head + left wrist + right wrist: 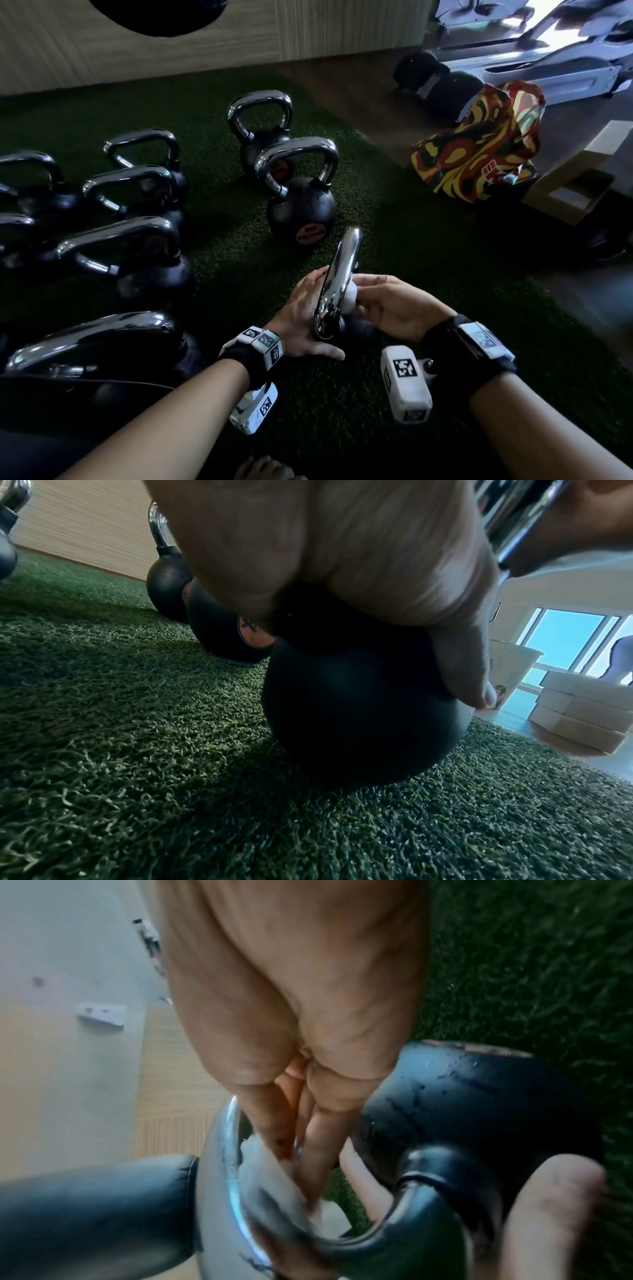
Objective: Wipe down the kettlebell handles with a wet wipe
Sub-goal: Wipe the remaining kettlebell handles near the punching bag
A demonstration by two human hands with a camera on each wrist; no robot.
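A black kettlebell (pixel 359 710) stands on the green turf right in front of me, its chrome handle (pixel 339 284) rising between my hands. My left hand (pixel 301 308) holds the handle from the left. Its fingers reach through the loop and its thumb (pixel 548 1204) lies by the near leg. My right hand (pixel 387 305) pinches a bunched white wet wipe (pixel 352 298) and presses it against the handle's right, inner side. In the right wrist view the wipe (pixel 270 1183) sits against the chrome arc (pixel 222 1164) under my fingertips.
Several more chrome-handled kettlebells (pixel 137 246) crowd the left side, and two stand ahead (pixel 301 205). A red-and-yellow patterned bag (pixel 479 147) and a cardboard box (pixel 575 192) lie to the right on the bare floor. A wood-panel wall (pixel 171 34) runs along the back.
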